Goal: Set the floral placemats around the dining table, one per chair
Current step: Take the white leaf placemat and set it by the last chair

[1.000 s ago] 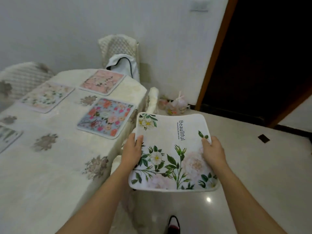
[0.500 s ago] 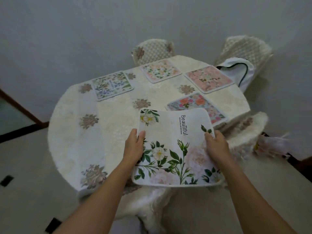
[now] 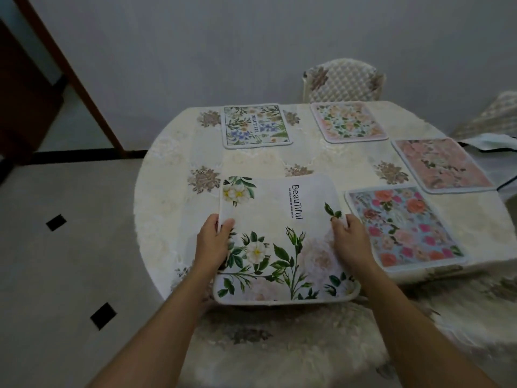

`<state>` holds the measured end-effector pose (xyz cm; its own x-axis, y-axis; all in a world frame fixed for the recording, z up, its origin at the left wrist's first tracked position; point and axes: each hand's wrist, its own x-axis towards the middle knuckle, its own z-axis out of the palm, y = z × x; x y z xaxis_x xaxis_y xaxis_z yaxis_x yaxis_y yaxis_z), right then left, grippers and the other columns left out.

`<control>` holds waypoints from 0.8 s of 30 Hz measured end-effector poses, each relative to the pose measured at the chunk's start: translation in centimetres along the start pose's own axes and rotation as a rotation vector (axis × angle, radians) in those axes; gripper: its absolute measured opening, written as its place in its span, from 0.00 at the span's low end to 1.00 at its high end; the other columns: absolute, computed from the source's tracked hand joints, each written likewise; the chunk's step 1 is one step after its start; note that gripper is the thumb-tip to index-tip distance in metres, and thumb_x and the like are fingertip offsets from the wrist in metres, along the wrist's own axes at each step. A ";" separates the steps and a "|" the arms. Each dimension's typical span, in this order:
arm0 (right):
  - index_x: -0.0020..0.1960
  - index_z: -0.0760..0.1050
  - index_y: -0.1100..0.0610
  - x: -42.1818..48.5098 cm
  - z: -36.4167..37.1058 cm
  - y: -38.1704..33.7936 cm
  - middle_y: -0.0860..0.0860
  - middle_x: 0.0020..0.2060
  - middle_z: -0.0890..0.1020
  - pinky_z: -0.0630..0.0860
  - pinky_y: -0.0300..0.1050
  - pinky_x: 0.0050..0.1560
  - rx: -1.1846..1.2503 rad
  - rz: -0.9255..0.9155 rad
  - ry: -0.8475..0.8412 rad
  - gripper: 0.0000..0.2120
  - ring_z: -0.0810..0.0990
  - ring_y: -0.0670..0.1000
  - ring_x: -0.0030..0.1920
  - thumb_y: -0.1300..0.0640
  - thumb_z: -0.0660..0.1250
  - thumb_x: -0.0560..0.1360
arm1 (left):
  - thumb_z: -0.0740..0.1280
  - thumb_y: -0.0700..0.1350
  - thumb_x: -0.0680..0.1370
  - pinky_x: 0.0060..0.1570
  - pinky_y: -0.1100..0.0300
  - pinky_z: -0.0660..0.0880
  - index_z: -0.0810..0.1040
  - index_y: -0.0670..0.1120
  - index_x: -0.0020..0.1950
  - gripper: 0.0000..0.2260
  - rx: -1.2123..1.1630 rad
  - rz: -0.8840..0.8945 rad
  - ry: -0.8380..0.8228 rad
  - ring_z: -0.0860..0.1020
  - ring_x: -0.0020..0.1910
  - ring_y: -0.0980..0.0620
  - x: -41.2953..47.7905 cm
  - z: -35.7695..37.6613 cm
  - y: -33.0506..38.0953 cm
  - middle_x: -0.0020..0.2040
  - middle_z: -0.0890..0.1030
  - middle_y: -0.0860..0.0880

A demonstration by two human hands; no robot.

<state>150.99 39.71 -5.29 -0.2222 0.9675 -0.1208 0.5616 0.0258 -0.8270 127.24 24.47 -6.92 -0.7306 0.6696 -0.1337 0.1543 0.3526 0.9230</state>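
Observation:
I hold a white placemat (image 3: 279,233) with green leaves, white flowers and the word "Beautiful" over the near edge of the round dining table (image 3: 173,169). My left hand (image 3: 214,240) grips its left side and my right hand (image 3: 351,240) grips its right side. Several other floral placemats lie on the table: a blue-and-pink one (image 3: 402,225) just right of mine, a pink one (image 3: 439,163) at the right, a peach one (image 3: 348,121) at the back and a green-and-blue one (image 3: 256,124) at the back left.
A quilted chair (image 3: 344,81) stands behind the table, another chair (image 3: 492,113) at the far right with a white bag (image 3: 492,142) beside it. A fluffy covered seat (image 3: 279,345) is directly below my arms. Tiled floor (image 3: 64,261) lies left, with a dark wooden door frame (image 3: 70,68).
I have turned and moved round the table. The placemat in my hands has come from beside the table over the floor to above the table's near edge.

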 end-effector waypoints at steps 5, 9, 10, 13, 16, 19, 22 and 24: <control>0.49 0.74 0.57 2.4 2.9 0.7 0.52 0.41 0.78 0.70 0.46 0.39 -0.023 0.059 -0.036 0.11 0.78 0.54 0.43 0.50 0.60 0.82 | 0.68 0.46 0.79 0.50 0.49 0.79 0.79 0.46 0.52 0.05 -0.034 -0.107 0.024 0.82 0.47 0.48 2.4 -0.3 -2.0 0.46 0.84 0.49; 0.51 0.73 0.59 4.4 4.8 1.5 0.52 0.42 0.78 0.72 0.50 0.45 -0.053 0.094 -0.083 0.12 0.77 0.55 0.45 0.50 0.58 0.82 | 0.70 0.45 0.78 0.55 0.45 0.79 0.79 0.47 0.52 0.05 -0.044 -0.197 0.041 0.82 0.49 0.48 3.8 0.2 -2.9 0.48 0.84 0.49; 0.52 0.73 0.59 4.9 5.2 1.7 0.51 0.42 0.77 0.70 0.49 0.44 -0.063 0.094 -0.095 0.12 0.77 0.55 0.45 0.51 0.58 0.82 | 0.70 0.44 0.78 0.56 0.45 0.79 0.79 0.47 0.52 0.05 -0.045 -0.220 0.040 0.82 0.50 0.47 4.1 0.4 -3.1 0.48 0.83 0.48; 0.54 0.74 0.60 6.5 6.1 2.1 0.53 0.44 0.78 0.69 0.47 0.46 -0.073 0.089 -0.133 0.12 0.76 0.55 0.47 0.52 0.58 0.82 | 0.71 0.43 0.77 0.56 0.43 0.79 0.78 0.47 0.53 0.06 -0.047 -0.272 0.042 0.82 0.50 0.46 4.9 0.8 -4.0 0.49 0.84 0.46; 0.54 0.73 0.60 7.9 7.1 3.1 0.53 0.44 0.77 0.69 0.47 0.45 -0.077 0.098 -0.157 0.12 0.76 0.56 0.47 0.52 0.59 0.82 | 0.72 0.43 0.76 0.56 0.43 0.79 0.78 0.48 0.49 0.05 -0.031 -0.303 0.042 0.83 0.50 0.45 5.8 1.1 -4.9 0.49 0.84 0.45; 0.56 0.72 0.58 8.7 8.1 4.3 0.52 0.45 0.78 0.73 0.49 0.47 -0.079 0.127 -0.178 0.11 0.77 0.55 0.47 0.51 0.60 0.82 | 0.73 0.44 0.75 0.55 0.42 0.80 0.78 0.52 0.45 0.05 0.011 -0.340 0.045 0.83 0.49 0.45 6.7 1.7 -6.2 0.48 0.85 0.46; 0.59 0.71 0.57 8.5 8.9 5.4 0.51 0.45 0.77 0.73 0.49 0.47 -0.089 0.167 -0.228 0.10 0.77 0.54 0.47 0.53 0.61 0.81 | 0.74 0.46 0.75 0.54 0.42 0.80 0.79 0.51 0.44 0.04 0.035 -0.395 0.051 0.84 0.48 0.45 6.8 2.2 -7.9 0.46 0.85 0.46; 0.61 0.71 0.58 8.4 9.2 6.0 0.52 0.45 0.77 0.74 0.49 0.48 -0.087 0.200 -0.245 0.11 0.77 0.54 0.46 0.54 0.63 0.81 | 0.74 0.47 0.74 0.54 0.42 0.80 0.80 0.50 0.46 0.05 0.043 -0.425 0.059 0.84 0.48 0.45 6.8 2.3 -8.9 0.46 0.85 0.46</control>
<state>145.12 45.69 -16.29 -0.2798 0.8668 -0.4129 0.6770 -0.1268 -0.7250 122.46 27.37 -16.90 -0.7718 0.4204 -0.4770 -0.1427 0.6166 0.7742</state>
